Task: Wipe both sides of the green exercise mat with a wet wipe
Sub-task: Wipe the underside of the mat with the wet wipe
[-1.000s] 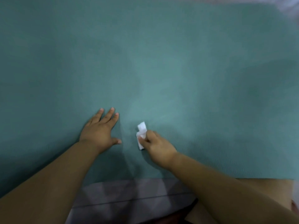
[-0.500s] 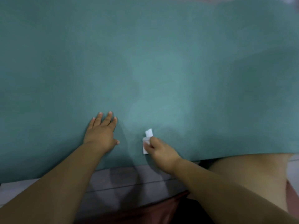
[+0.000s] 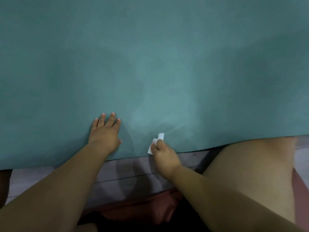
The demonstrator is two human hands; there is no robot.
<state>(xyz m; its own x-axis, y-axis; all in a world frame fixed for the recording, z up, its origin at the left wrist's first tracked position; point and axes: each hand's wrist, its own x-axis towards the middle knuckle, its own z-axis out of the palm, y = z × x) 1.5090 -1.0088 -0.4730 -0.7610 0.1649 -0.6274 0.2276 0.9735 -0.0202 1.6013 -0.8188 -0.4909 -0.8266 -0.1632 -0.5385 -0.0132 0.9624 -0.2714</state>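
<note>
While the green exercise mat (image 3: 150, 56) is spread flat on the grey plank floor (image 3: 133, 171), filling the view past both side edges, its long axis cannot be told. The left hand (image 3: 105, 133) is pressed flat on it, fingers straight and pointing away. The wet wipe (image 3: 156, 142) is pinched by the right hand (image 3: 164, 155) at the mat's near edge.
</note>
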